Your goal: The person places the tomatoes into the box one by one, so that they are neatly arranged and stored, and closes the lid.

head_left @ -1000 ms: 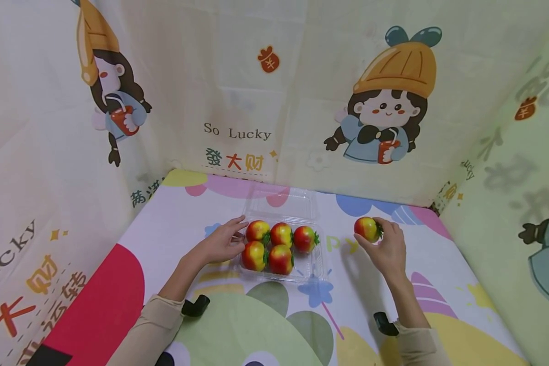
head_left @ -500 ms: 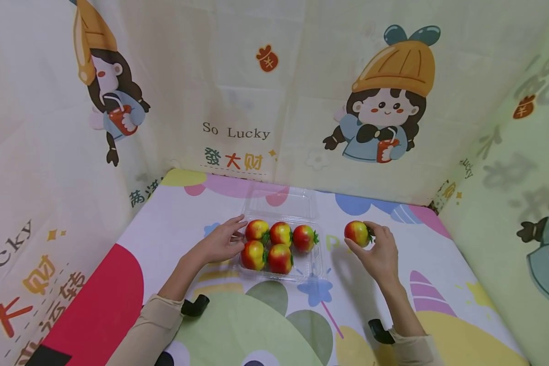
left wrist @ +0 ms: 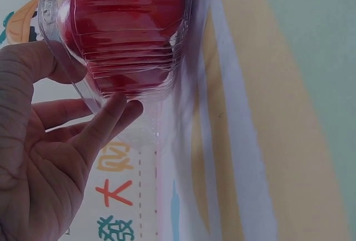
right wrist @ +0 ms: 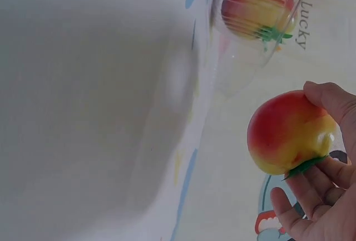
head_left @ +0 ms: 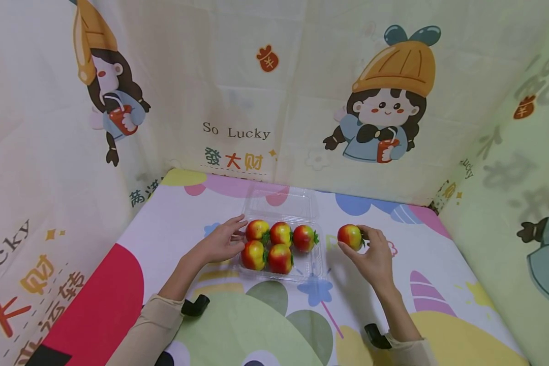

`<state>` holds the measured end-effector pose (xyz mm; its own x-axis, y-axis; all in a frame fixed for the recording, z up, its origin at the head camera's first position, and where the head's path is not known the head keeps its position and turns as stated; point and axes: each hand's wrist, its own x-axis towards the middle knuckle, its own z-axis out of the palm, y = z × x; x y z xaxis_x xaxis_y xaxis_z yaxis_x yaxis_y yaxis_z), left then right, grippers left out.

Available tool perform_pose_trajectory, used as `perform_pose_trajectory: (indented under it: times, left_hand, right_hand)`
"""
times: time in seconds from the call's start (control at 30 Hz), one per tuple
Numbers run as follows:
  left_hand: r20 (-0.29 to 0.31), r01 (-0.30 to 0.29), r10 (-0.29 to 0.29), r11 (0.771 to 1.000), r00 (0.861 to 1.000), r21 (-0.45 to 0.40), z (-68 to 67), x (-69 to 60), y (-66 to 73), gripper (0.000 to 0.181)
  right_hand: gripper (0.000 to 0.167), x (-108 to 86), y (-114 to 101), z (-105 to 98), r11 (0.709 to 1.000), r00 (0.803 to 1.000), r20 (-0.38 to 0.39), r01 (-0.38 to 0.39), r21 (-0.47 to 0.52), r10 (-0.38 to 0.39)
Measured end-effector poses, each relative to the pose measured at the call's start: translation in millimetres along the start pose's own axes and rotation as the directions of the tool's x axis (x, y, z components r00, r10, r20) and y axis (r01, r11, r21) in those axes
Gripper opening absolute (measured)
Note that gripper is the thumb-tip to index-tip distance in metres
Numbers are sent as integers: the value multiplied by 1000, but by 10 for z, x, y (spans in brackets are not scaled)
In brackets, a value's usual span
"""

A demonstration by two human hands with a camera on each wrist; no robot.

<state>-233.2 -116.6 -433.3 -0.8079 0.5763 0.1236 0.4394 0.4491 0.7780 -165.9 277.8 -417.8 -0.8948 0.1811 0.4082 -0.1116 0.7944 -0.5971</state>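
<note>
My right hand holds a red-and-yellow fruit with a green leafy top, raised over the table right of the box. In the right wrist view the thumb lies on one side of this fruit and fingertips are near its leaves. A clear plastic box stands on the table with its lid laid back. Several like fruits sit in it in two rows, the near right spot bare. My left hand rests at the box's left edge, its fingers loosely extended against the ribbed wall.
Behind the box its clear lid lies flat. A cartoon-printed cloth covers the table. Printed curtains hang at the back and both sides. Black camera mounts sit at both wrists.
My right hand has moved left toward the box with the fruit in it and dropped slightly. The left hand and the box have stayed in place.
</note>
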Motion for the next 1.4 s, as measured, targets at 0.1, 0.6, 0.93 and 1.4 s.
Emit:
perform_pose_trajectory:
  times: [0.1,0.6,0.93,1.4]
  left_hand:
    - [1,8,-8,1000,1000,-2,-4,2,4,64]
    - [1,22,-22,1000,1000,4,1,3,28,65]
    - [2,31,-31,999,1000,9,-1,-2,34,65]
    - [4,25,-25,1000,1000,11,-3,-1,39,65]
  right_hand:
    - [64,-14,-31,5,1000,1000,7,11,10,-11]
    - [62,-103,-215,43,997,998,49,42,62,-45]
    - [62,-158,-320,79,993,994,68,73,93,-80]
    - [63,-230,-492,123,989,986,112,111,92,-121]
